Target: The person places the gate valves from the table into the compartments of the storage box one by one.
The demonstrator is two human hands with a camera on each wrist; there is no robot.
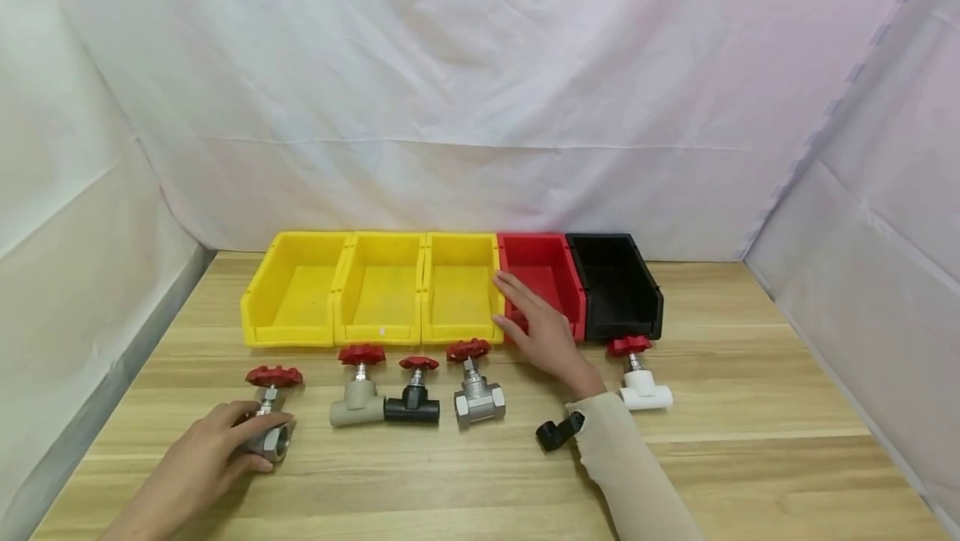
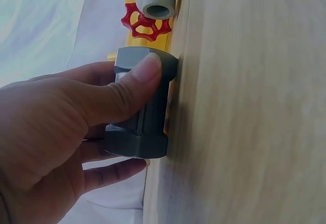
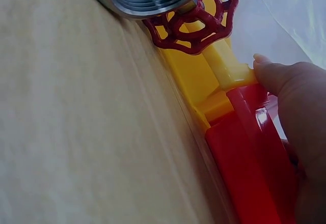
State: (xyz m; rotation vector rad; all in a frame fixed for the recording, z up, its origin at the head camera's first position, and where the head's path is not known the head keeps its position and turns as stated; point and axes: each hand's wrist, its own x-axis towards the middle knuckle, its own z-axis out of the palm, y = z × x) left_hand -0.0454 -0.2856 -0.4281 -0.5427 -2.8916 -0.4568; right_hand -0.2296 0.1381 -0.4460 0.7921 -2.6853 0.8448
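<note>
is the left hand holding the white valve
No, the left hand grips a silver metal valve, while the white valve stands in front of the black bin.

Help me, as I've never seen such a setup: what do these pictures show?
No machine: a bare-handed person at a wooden table. The wide picture comes from a head-worn camera, the others from each wrist. At the back stand three yellow storage bins, one red, one black. In front are five valves with red handwheels: two metal, one beige, one black, one white. The left hand grips the leftmost metal valve; the right hand reaches over the red bin to the next yellow bin's edge.
</note>
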